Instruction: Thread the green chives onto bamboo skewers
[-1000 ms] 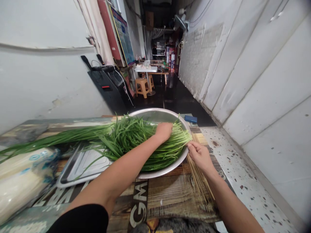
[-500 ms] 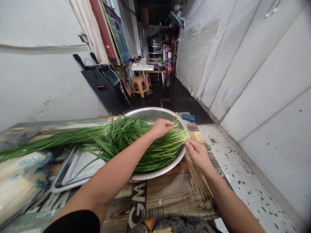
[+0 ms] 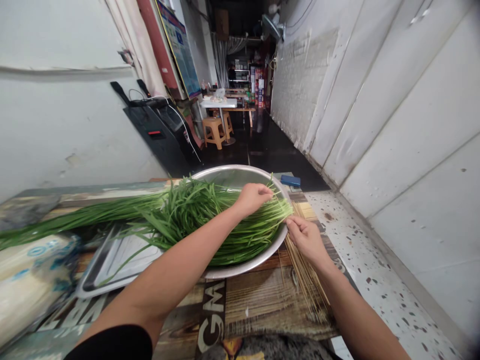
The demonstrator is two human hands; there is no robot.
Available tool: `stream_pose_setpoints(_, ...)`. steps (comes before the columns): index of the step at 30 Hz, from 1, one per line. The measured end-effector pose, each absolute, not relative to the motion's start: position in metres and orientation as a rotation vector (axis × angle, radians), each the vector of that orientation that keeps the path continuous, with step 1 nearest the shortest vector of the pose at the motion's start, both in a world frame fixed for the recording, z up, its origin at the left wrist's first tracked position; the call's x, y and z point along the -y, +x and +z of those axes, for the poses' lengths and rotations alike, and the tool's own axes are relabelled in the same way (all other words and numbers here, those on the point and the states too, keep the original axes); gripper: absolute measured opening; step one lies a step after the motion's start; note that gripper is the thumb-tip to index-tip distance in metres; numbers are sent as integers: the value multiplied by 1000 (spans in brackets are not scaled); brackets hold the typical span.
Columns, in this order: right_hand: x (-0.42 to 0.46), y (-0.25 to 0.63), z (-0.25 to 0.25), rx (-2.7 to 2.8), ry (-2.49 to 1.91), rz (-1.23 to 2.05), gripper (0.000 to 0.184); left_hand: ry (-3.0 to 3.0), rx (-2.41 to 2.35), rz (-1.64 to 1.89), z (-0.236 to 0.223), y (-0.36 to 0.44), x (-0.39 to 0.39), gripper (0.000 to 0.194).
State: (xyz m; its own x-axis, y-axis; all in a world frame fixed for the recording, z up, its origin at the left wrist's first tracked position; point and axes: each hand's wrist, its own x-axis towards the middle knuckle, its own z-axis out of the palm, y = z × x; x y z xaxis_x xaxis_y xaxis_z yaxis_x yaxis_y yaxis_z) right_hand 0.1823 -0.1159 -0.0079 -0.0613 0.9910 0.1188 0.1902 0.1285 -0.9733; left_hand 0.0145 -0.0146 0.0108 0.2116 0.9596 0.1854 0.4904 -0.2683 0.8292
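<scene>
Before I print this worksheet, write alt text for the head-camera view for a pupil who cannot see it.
A person's left hand is over long green stalks heaped in a metal bowl; the right hand is by their pale ends. Thin sticks lie on the table beside the bowl.

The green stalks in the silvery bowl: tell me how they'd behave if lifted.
The leafy ends would probably flop, since they bend and drape over the silvery bowl's edge. The pale ends look straighter, so likely stiffer. Lifting a few green stalks might drag neighbours along, because they lie closely overlapped.
</scene>
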Motion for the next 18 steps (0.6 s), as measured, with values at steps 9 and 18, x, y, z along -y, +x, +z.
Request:
stream_pose_setpoints(9,115,183,-9,1466,-1226,1042,31,1829,-1338,989,12,15,17,16)
stream_pose_setpoints(18,116,182,-9,1441,-1201,1095,32,1854,-1336,1036,10,16,17,15)
